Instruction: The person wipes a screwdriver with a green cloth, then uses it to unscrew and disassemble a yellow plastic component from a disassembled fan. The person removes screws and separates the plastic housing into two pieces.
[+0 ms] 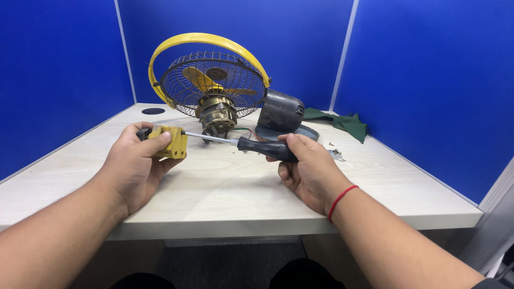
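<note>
Blue partition walls enclose a pale wooden desk, above whose middle the left hand clasps a small yellow block. Into its side runs the shaft of a black-handled screwdriver, gripped by the right hand. Behind stand a dismantled yellow fan, its dark motor housing and a green cloth
</note>
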